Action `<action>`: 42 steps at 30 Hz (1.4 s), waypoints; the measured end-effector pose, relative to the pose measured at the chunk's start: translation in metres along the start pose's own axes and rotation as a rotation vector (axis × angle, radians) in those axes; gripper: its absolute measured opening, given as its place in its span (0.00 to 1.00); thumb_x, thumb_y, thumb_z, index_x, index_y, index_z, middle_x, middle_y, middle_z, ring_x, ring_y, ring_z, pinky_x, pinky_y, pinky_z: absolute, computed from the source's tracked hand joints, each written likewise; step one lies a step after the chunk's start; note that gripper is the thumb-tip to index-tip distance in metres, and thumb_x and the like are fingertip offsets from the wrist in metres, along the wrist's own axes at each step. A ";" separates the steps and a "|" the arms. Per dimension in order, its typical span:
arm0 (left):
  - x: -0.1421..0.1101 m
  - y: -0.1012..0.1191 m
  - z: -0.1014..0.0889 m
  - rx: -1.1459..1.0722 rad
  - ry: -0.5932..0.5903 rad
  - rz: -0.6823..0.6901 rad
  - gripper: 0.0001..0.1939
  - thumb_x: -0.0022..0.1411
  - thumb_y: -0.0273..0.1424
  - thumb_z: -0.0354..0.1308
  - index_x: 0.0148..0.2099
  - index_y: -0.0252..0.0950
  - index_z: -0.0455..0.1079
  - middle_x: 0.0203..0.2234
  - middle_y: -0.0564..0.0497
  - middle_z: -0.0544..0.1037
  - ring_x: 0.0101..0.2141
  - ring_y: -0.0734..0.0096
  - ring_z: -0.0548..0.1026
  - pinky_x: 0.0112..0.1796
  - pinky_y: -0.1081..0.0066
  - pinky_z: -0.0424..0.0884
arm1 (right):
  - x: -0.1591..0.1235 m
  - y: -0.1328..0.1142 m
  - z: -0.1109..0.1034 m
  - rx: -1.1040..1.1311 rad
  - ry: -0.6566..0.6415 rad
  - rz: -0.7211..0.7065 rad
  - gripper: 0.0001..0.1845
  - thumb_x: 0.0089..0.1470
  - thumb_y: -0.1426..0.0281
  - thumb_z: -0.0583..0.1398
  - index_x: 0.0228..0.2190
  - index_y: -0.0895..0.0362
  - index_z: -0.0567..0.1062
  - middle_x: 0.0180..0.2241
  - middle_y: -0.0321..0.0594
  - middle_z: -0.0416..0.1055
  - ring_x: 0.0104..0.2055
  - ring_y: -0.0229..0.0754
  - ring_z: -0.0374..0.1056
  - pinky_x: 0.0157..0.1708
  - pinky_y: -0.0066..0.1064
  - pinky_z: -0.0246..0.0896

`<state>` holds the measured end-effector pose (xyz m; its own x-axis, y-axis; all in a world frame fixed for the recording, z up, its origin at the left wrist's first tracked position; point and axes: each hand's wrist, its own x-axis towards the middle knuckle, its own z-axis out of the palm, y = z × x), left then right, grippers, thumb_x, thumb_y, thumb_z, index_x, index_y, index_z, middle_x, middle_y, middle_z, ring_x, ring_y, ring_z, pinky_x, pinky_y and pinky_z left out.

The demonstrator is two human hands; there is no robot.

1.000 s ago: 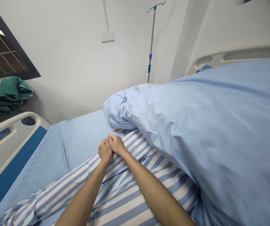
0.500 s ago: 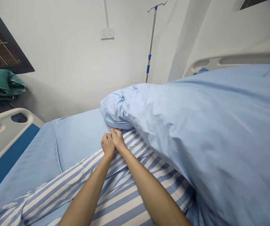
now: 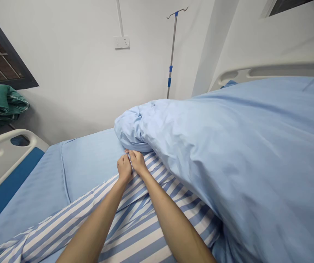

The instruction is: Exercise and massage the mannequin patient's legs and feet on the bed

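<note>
You were at a hospital bed with a smooth blue sheet [image 3: 91, 160] under your arms and a white wall beyond it. Quick count: two hands, yours; one blue-and-white striped gown [image 3: 143, 215] lying across the bed; one bulky blue quilt [image 3: 228, 157] heaped along the right; one IV pole [image 3: 172, 54] at the far wall; one wall socket panel [image 3: 122, 42]; two bed rails, left [image 3: 8, 153] and far right [image 3: 272, 71]; one pile of green cloth [image 3: 0, 104] off left. Your left hand [image 3: 124, 168] and right hand [image 3: 138, 162] sat side by side, fingers closed on the gown's far part, near the quilt's edge. Fingertips [image 3: 126, 150] just showed past your hands, too small to tell whose. The gown ran under the quilt and was cut off at the near edge.
</note>
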<state>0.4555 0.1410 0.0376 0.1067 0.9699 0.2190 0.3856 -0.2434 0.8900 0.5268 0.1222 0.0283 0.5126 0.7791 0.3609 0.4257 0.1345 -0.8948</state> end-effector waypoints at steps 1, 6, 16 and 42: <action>0.005 0.005 0.003 -0.046 0.023 -0.027 0.16 0.60 0.33 0.40 0.23 0.37 0.62 0.17 0.53 0.68 0.22 0.74 0.64 0.25 0.73 0.59 | 0.002 0.002 0.000 0.083 0.017 0.011 0.21 0.59 0.63 0.47 0.24 0.58 0.72 0.19 0.35 0.66 0.25 0.37 0.62 0.29 0.26 0.56; 0.018 0.024 0.019 -0.105 0.138 -0.131 0.17 0.60 0.32 0.38 0.27 0.35 0.66 0.18 0.52 0.70 0.22 0.74 0.66 0.26 0.73 0.60 | 0.008 0.004 -0.002 0.403 0.059 0.138 0.19 0.57 0.62 0.48 0.22 0.58 0.68 0.14 0.30 0.57 0.18 0.34 0.54 0.21 0.26 0.51; -0.003 -0.002 0.027 -0.042 -0.042 0.049 0.16 0.60 0.40 0.44 0.26 0.38 0.65 0.24 0.52 0.74 0.27 0.73 0.69 0.29 0.74 0.61 | -0.003 -0.019 -0.026 -0.384 0.030 -0.087 0.18 0.59 0.64 0.48 0.26 0.57 0.71 0.24 0.41 0.71 0.28 0.40 0.64 0.31 0.28 0.50; 0.002 0.004 0.048 -0.133 -0.075 0.080 0.15 0.58 0.32 0.47 0.19 0.37 0.55 0.15 0.57 0.62 0.22 0.77 0.58 0.27 0.74 0.55 | 0.006 0.003 -0.037 -0.415 0.272 -0.135 0.18 0.57 0.66 0.47 0.23 0.58 0.69 0.20 0.41 0.68 0.22 0.36 0.59 0.25 0.27 0.46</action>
<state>0.5014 0.1420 0.0223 0.2023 0.9427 0.2653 0.2489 -0.3115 0.9171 0.5590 0.1051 0.0373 0.5850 0.5764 0.5706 0.7331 -0.0747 -0.6761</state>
